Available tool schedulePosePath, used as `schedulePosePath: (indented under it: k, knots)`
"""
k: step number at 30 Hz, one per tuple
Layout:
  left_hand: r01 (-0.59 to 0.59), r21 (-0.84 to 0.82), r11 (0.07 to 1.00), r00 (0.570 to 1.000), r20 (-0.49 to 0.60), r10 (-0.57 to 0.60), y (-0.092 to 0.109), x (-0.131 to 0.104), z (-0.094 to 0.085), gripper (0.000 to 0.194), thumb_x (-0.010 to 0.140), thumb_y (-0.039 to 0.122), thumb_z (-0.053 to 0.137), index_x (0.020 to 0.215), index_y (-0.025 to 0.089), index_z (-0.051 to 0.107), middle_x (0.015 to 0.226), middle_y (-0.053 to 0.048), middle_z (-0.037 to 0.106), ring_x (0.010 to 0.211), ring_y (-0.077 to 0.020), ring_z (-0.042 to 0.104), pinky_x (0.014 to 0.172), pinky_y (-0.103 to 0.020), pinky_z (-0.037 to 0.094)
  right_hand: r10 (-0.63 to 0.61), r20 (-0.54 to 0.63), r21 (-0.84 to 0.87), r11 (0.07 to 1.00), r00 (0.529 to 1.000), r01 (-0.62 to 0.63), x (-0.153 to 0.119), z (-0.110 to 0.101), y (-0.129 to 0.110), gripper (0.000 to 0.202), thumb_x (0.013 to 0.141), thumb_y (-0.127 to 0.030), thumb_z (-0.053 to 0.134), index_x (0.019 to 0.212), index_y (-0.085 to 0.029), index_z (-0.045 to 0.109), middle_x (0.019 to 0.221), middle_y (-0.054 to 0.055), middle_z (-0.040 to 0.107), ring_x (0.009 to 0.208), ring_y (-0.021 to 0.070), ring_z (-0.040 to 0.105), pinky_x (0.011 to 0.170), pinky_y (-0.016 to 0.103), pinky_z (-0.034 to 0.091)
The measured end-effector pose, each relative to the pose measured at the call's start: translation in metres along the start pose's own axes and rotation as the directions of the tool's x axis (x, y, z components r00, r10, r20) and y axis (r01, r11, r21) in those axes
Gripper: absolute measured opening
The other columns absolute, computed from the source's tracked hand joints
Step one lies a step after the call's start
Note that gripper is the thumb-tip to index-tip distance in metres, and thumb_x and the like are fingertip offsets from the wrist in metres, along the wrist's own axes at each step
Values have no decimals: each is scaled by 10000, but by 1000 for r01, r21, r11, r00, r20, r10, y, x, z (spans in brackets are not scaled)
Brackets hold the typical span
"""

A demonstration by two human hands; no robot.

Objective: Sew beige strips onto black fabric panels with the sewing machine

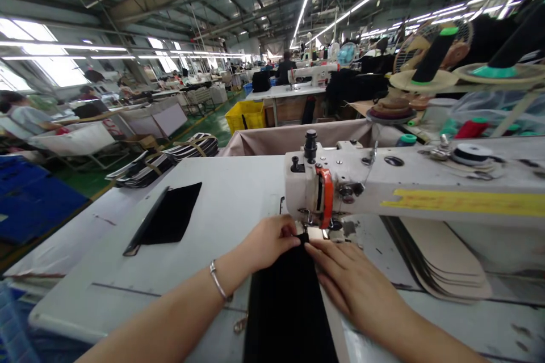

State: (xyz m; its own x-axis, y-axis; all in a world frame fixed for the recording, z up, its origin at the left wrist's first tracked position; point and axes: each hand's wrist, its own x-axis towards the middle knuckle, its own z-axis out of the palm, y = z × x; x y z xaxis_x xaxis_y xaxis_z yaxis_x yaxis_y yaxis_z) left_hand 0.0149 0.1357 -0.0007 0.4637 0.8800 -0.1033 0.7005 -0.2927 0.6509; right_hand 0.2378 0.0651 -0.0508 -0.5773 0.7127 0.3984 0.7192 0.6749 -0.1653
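A long strip of black fabric (287,312) runs from the bottom of the view up to the needle area of a white sewing machine (366,176). My left hand (270,241), with a silver bracelet at its wrist, is closed, thumb and curled fingers pinching the strip's far end at its left side. Stretched out and nearly flat, the fingers of my right hand (349,272) rest along the strip's right edge, fingertips close to the presser foot. The needle itself is hard to make out behind the orange guard (326,197).
Another black fabric piece (172,216) lies on the white table (230,181) at left. Stacked beige panels (447,255) sit under the machine arm. Thread cones (435,57) stand at right. A yellow crate (246,115) and a blue bin (38,204) are farther off. Other people work in the background.
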Motion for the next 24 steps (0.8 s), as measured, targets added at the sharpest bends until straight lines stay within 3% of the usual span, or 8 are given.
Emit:
schedulePosePath:
  k: [4,10,24]
  knots:
    - [34,5,999,999,-28,-34,2,12,8,61,795,224,649,774,166,653,695,5,647,626,-151,565,562,-250,346,10,-9,-8,1000,1000,-11,-1,0,2,484,946,-251,529,1425,-216,469,1360,88,579,1141,263,595,937,470,532]
    - [48,29,998,999,-25,-47,7,11,9,90,792,226,617,760,163,673,669,-8,649,618,-161,561,540,-251,319,-5,18,-19,1000,1000,5,1,-3,3,520,936,-229,525,1449,-218,443,1457,71,510,1201,257,576,957,458,526]
    - [-13,96,995,993,-119,24,6,14,12,68,815,163,569,783,161,629,750,-38,682,667,-179,605,600,-262,380,-14,36,-117,993,999,19,-1,2,6,533,962,-257,474,1485,-185,398,1462,89,499,1227,268,556,951,475,529]
